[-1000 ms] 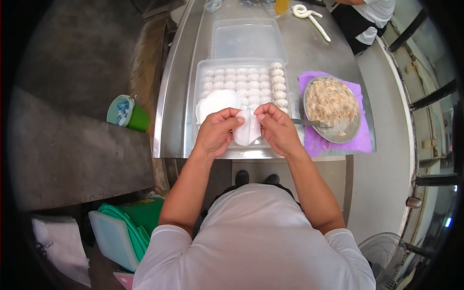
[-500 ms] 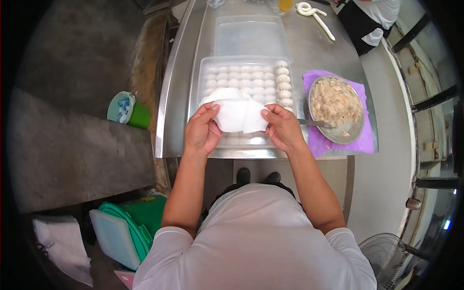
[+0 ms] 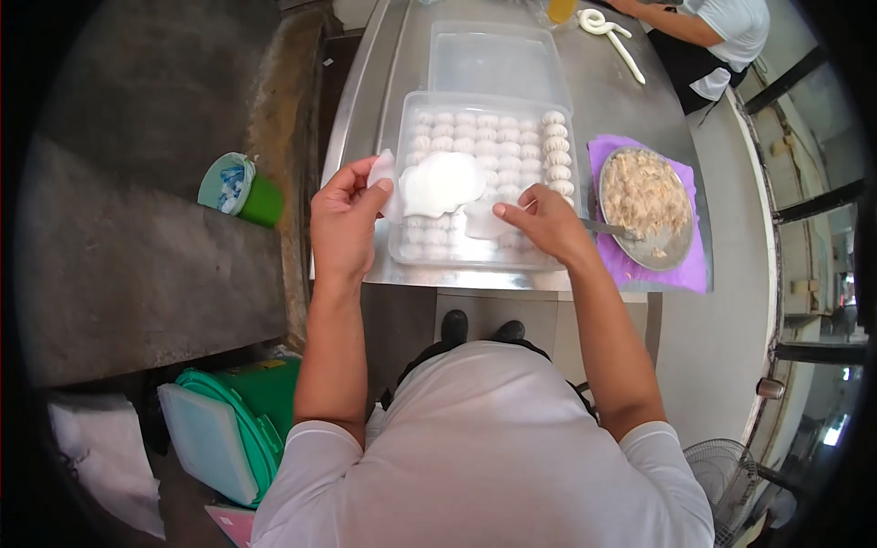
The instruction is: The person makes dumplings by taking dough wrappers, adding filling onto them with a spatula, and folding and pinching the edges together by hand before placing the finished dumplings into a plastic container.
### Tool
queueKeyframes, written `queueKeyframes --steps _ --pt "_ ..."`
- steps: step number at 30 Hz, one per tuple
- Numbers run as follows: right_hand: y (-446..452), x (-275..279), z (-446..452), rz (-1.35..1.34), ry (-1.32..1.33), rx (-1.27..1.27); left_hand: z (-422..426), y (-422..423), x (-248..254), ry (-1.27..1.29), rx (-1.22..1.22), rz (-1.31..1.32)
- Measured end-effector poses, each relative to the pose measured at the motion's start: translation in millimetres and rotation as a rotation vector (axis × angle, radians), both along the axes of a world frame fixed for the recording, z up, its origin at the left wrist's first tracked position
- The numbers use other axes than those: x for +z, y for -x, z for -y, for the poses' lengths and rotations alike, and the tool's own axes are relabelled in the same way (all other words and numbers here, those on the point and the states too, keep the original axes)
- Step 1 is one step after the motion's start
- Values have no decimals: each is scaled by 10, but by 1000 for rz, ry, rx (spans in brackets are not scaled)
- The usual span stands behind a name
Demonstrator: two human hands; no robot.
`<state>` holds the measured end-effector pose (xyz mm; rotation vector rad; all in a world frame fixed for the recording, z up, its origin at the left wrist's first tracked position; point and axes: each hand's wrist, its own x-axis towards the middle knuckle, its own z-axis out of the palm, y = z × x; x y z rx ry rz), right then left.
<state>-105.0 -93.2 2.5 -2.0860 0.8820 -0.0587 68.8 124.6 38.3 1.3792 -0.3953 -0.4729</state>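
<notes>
My left hand (image 3: 345, 219) pinches a thin white sheet (image 3: 385, 172) between thumb and fingers, just left of a clear plastic tray (image 3: 399, 137). My right hand (image 3: 553, 224) has its thumb and fingers closed on another thin, slightly see-through white sheet (image 3: 482, 219) over the tray's front part. Between the hands a soft white mass (image 3: 443, 183) lies on top of the rows. Small round pleated dumplings (image 3: 555, 144) fill the tray in rows; the right-hand column stands out more sharply than the others.
To the right, a metal bowl of pale filling (image 3: 649, 201) sits on a purple cloth (image 3: 696, 265), a flat metal spatula (image 3: 603, 226) across its rim. Behind lie a plastic lid (image 3: 498, 59) and a white dough rope (image 3: 626, 59). A co-worker (image 3: 722, 36) stands far right.
My hands have moved apart, each now with its own thin sheet. The white mass between them shows more fully. The view has shifted slightly, and the co-worker's arm now reaches over the table.
</notes>
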Motion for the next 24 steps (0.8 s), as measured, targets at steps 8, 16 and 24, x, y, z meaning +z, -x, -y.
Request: queueKeyframes --steps 8,16,24 --pt "123 14 135 110 89 -53 352 127 -36 6 -144 43" --pt "289 324 307 541 -491 -179 732 480 147 -11 -187 195" --pt "1061 333 395 732 -1372 -462 1303 1731 520 -255 -624 910"
